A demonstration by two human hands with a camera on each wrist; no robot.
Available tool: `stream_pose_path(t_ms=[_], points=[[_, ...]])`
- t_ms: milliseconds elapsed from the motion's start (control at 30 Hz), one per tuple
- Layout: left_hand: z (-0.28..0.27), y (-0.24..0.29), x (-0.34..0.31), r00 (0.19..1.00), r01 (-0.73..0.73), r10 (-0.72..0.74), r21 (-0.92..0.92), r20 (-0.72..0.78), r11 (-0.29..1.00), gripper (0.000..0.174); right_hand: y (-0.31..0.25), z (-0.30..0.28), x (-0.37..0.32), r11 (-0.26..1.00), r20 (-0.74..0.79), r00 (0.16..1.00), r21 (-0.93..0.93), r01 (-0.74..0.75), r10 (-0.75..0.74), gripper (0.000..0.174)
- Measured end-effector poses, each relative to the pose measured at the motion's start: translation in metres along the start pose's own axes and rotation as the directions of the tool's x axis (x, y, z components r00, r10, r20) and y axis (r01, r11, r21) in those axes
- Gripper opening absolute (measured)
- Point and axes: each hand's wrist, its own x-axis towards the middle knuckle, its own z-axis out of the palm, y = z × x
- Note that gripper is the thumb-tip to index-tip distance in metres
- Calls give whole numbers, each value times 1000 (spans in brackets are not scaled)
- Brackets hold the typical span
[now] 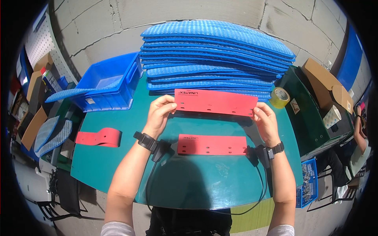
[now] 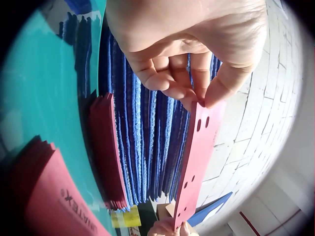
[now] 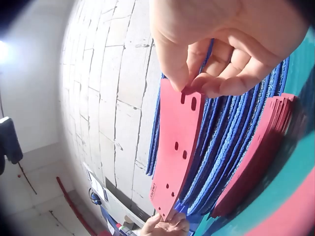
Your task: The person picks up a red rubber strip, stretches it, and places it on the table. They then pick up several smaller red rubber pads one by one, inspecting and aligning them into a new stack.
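Between my two hands a red rubber strip [image 1: 216, 101] with slotted holes and "LINATEX" print is stretched above the table. My left hand [image 1: 158, 116] pinches its left end between thumb and fingers. The other end is pinched by my right hand [image 1: 267, 122]. Nearer to me, a stack of matching red strips [image 1: 212, 148] lies flat on the green table [image 1: 157, 188]. In the left wrist view, another stack of red strips [image 2: 104, 147] sits against the blue pads, hidden behind the held strip in the head view.
Blue striped pads [image 1: 212, 51] are piled high at the back. A blue bin [image 1: 106, 78] stands to their left, with a curled red strip [image 1: 106, 137] in front. To the right are yellow tape [image 1: 279, 97] and a dark green crate [image 1: 307, 114]. A person [image 1: 358, 137] is at far right.
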Motion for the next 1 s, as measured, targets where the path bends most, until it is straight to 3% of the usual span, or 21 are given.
stream_pose_path(t_ms=[1000], points=[[-4,-1,1,998,52,-54,-50,-42,997,12,-13,1,-4,998,70,998,-60,-1,5,14]])
